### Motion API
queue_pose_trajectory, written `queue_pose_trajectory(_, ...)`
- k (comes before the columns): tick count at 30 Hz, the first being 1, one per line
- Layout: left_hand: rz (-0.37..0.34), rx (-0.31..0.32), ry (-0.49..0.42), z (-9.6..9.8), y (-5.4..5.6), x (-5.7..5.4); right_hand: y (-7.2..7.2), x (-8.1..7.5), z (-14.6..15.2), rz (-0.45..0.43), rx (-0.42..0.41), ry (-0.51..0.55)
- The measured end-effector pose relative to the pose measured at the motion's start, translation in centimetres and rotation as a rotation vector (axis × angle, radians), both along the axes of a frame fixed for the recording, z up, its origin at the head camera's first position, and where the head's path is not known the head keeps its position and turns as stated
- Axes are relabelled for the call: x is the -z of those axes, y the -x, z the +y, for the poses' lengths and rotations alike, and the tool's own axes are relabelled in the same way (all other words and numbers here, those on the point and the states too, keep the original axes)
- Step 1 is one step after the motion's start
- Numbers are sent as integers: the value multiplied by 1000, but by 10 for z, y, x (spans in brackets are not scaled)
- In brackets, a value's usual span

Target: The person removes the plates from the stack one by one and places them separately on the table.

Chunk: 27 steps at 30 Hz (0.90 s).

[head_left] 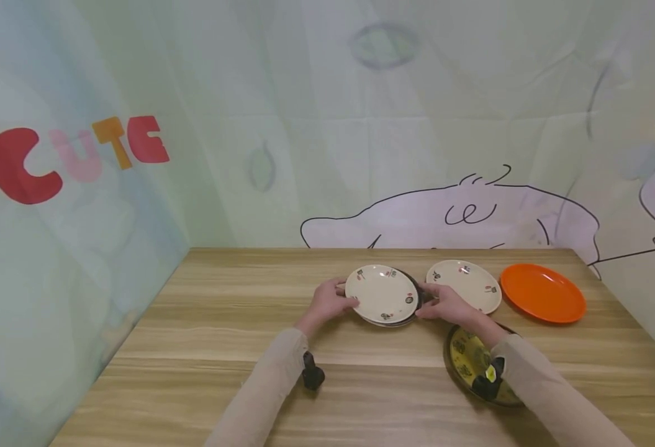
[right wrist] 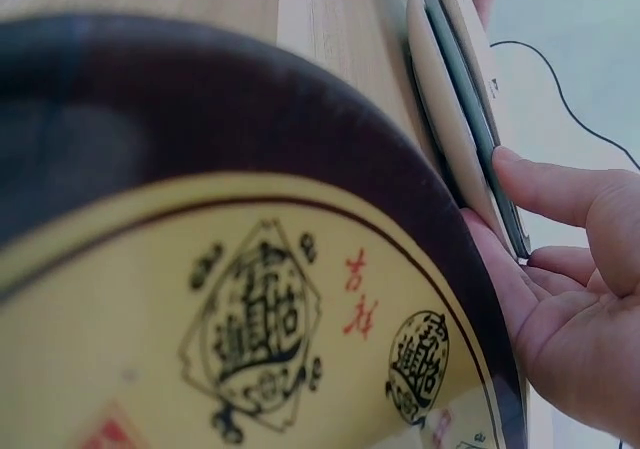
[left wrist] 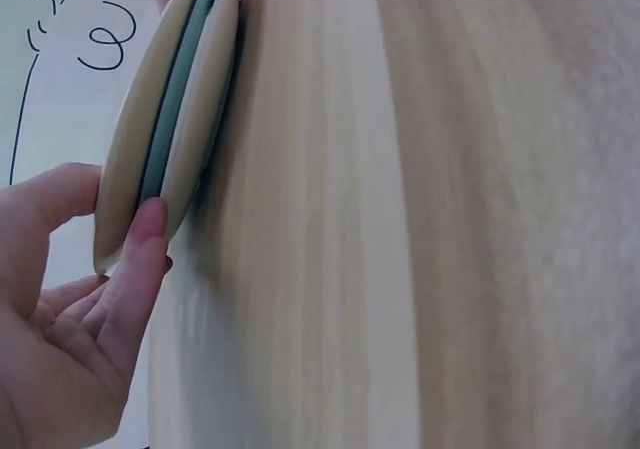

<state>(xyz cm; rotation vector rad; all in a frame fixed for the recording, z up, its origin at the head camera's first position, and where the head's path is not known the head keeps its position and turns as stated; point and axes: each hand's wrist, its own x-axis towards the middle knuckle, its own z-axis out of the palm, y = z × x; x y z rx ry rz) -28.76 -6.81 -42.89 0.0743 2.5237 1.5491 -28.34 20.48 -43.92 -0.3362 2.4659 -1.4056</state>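
Observation:
Both hands hold a small stack of plates by its opposite edges, above the middle of the table. On top is a cream plate point(head_left: 382, 293) with small printed motifs round its rim. A dark green plate point(left wrist: 177, 89) lies beneath it, with another cream plate point(left wrist: 203, 94) under that and a further dark edge lowest. My left hand point(head_left: 329, 302) grips the left edge between thumb and fingers. At the right edge, my right hand point(head_left: 448, 305) pinches the stack, its fingers point(right wrist: 548, 189) against the rims. Parts of the fingers are hidden behind the plates.
Another cream plate point(head_left: 461, 282) lies behind the right hand, with an orange oval plate point(head_left: 542, 293) to its right. Under the right forearm is a yellow dish point(head_left: 464, 354) with a dark rim. A printed cloth point(head_left: 327, 124) hangs behind the wooden table point(head_left: 361, 397).

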Motion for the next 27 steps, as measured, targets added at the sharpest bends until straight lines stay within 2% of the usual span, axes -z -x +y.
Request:
queue_pose_trajectory(7, 5, -37, -63, -2, 0, -5, -1, -2, -1, -12, 0, -24)
queue_pose_trajectory(15, -11, -28, -113, -4, -1, -7, -2, -2, -2, -3, -11, -19)
queue_pose_trajectory(21, 0, -20, -113, -5, -3, -7, -3, -4, -3, -3, -8, -17)
queue_pose_trajectory(27, 16, -26, -154, -5, -6, -8, -5, -7, -4, 1, -5, -26)
